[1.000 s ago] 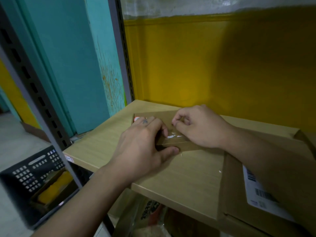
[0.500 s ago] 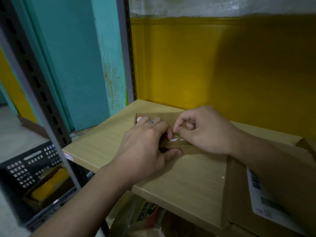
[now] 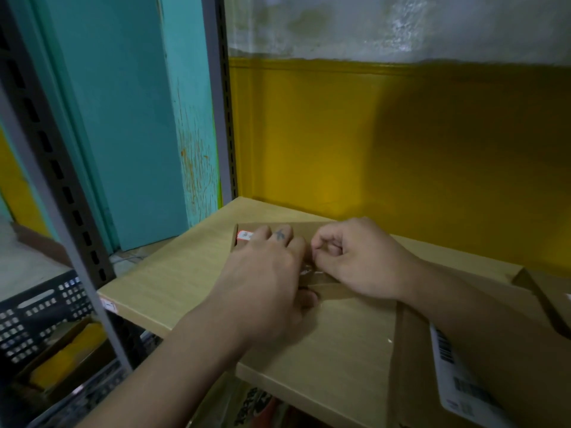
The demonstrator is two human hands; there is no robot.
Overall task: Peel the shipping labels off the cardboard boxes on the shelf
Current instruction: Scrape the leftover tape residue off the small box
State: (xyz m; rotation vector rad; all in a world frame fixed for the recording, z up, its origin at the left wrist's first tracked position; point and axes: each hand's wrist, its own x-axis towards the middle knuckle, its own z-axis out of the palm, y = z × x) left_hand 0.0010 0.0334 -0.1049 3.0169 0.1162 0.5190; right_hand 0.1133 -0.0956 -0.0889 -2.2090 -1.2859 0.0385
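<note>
**Small cardboard box (image 3: 335,291) at frame centre, on the wooden shelf board (image 3: 173,273), with both hands at work on it.**
The left hand (image 3: 265,279) lies flat across the box top, fingers straight and together, thumb along the near edge. The right hand (image 3: 361,257) is curled, thumb and forefinger pinching at the torn label remains (image 3: 309,272). At lower right, a larger box (image 3: 411,366) bears an intact barcode label (image 3: 457,375). A black crate (image 3: 40,313) sits at lower left.

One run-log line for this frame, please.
phase: peeling | left hand: presses down on small box | right hand: pinches label remnant | large box: shipping label unpeeled
</note>
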